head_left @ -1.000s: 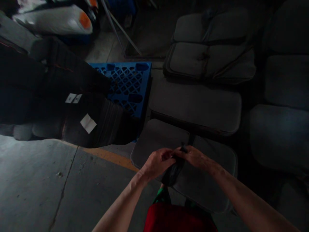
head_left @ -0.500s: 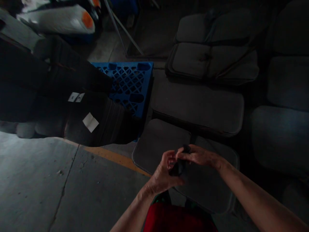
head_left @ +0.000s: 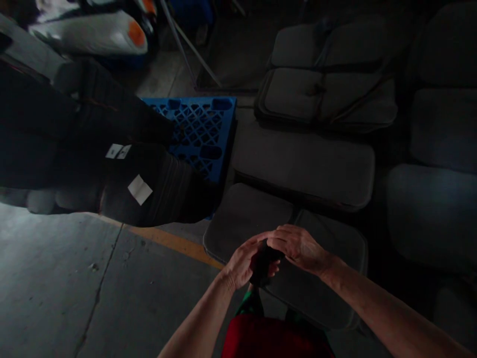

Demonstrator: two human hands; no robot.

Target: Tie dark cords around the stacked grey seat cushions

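My left hand (head_left: 241, 263) is curled round a dark, soft-looking piece of fabric (head_left: 264, 264), whose exact shape is hard to make out in the dim light. My right hand (head_left: 297, 247) is bent over the top of the same piece, fingers closed, its fingertips meeting those of the left. Both hands are above a stack of grey padded panels (head_left: 249, 211) with rounded corners. A dark crease crosses that stack near the hands, and the part beneath them is hidden.
Beyond lie another grey stack (head_left: 305, 161) and a stack tied round its middle (head_left: 290, 94). More panels (head_left: 432, 214) stand at right. On the left, dark bundles with paper labels (head_left: 140, 190) rest by a blue plastic pallet (head_left: 223, 127). A yellow line (head_left: 175, 243) crosses the concrete floor.
My right hand has turned over and its fingers have folded down against my left. The dark fabric has shifted slightly left and lower, deeper in the left hand's grasp.
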